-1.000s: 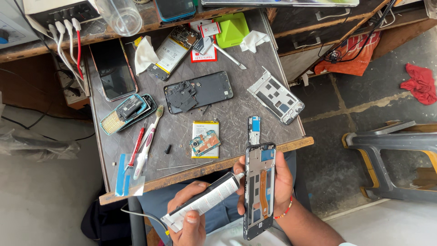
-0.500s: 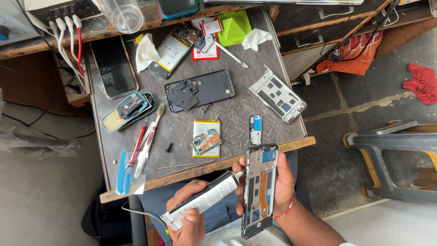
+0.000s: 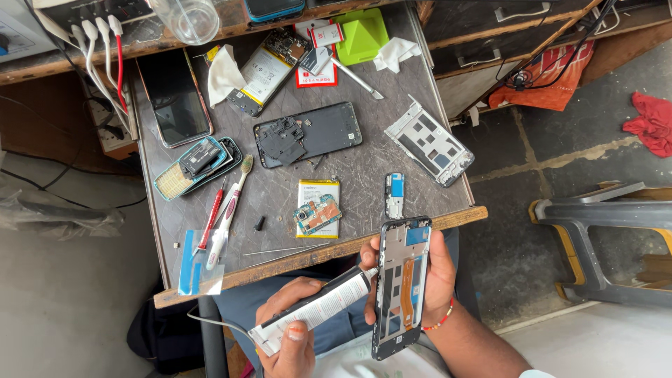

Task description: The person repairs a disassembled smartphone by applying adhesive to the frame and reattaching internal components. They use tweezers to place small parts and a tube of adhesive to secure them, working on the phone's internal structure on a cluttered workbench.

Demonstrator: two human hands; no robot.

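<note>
While the right hand [image 3: 430, 283] grips the phone frame [image 3: 400, 287] off the tabletop's near edge, the left hand [image 3: 290, 336] squeezes a glue tube [image 3: 315, 311], nozzle touching its rim, needing steady tracking.

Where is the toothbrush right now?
In the head view, the toothbrush lies on the left side of the table, beside a red-handled tool and just below the opened blue phone.

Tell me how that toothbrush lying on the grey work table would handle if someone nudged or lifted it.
The toothbrush looks like slim white plastic, so probably light and fairly stiff. It lies flat on the table beside a red-handled tool, so a nudge would likely slide or pivot it rather than roll it far. Its bristled head may catch on the textured surface.
</note>
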